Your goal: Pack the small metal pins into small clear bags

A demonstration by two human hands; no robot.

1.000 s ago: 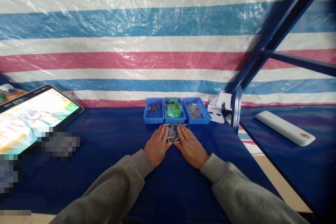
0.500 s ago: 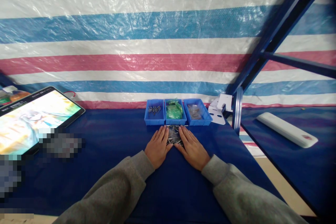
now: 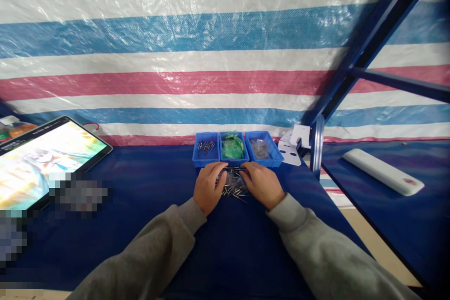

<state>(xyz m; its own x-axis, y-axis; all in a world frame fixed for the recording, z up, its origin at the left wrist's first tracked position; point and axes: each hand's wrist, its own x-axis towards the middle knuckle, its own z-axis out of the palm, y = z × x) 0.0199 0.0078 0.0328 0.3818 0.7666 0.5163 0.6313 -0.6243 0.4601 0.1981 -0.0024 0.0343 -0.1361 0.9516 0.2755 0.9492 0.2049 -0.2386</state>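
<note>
A loose pile of small thin metal pieces (image 3: 235,188), which look like pins or rivets, lies on the blue tabletop between my hands. Part of a clear plastic bag seems mixed in with it. My left hand (image 3: 207,188) curves around the pile's left and far side, fingers bent, thumb apart from them. From the right, my right hand (image 3: 264,185) does the same, its thumb at the pile's edge. Just beyond stand three blue bins: the left bin (image 3: 195,154) holds similar metal pieces, the middle bin (image 3: 233,161) green plastic bags, the right bin (image 3: 277,158) a clear bag of greyish pieces.
To the left a tablet (image 3: 52,154) with a lit screen leans at an angle. White card pieces (image 3: 291,152) lie right of the bins, beside a blue metal post (image 3: 317,147). A long white device (image 3: 383,171) rests on the second table at right. Striped sheeting (image 3: 176,84) hangs behind.
My hands have gone from flat with straight fingers to curled, reaching slightly toward the bins. The pile shows more between them and spreads nearer to me.
</note>
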